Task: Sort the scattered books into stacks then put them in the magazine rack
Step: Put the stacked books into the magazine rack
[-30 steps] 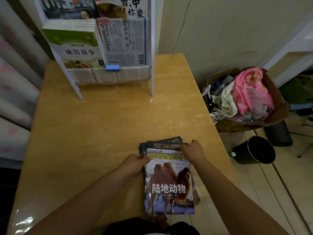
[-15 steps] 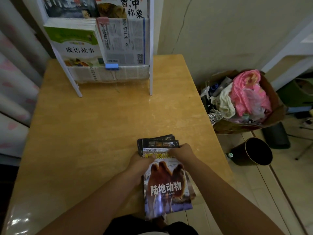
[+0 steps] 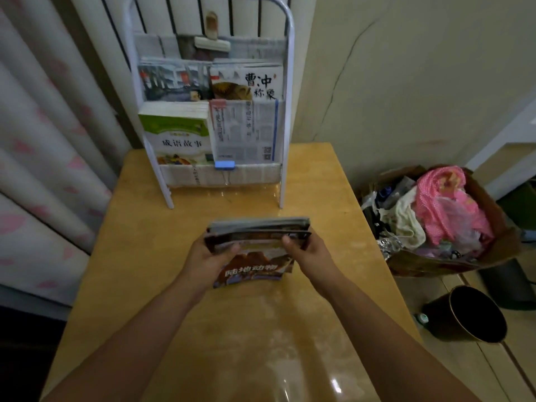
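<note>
The stack of books [image 3: 256, 245] is now lifted off the table [image 3: 150, 256] and tilted upright, where earlier it was lying flat at the near edge. The left hand [image 3: 207, 256] and right hand [image 3: 307, 252] are gripping its two sides, thumbs on the front. The front cover is reading "陆地动物". The magazine rack [image 3: 208, 111] is standing beyond, showing "成语故事" and "曹冲称象".

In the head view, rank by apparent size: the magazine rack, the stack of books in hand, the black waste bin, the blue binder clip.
1. magazine rack
2. stack of books and black waste bin: look alike; the bin sits farther below, so unsure
3. blue binder clip
</note>
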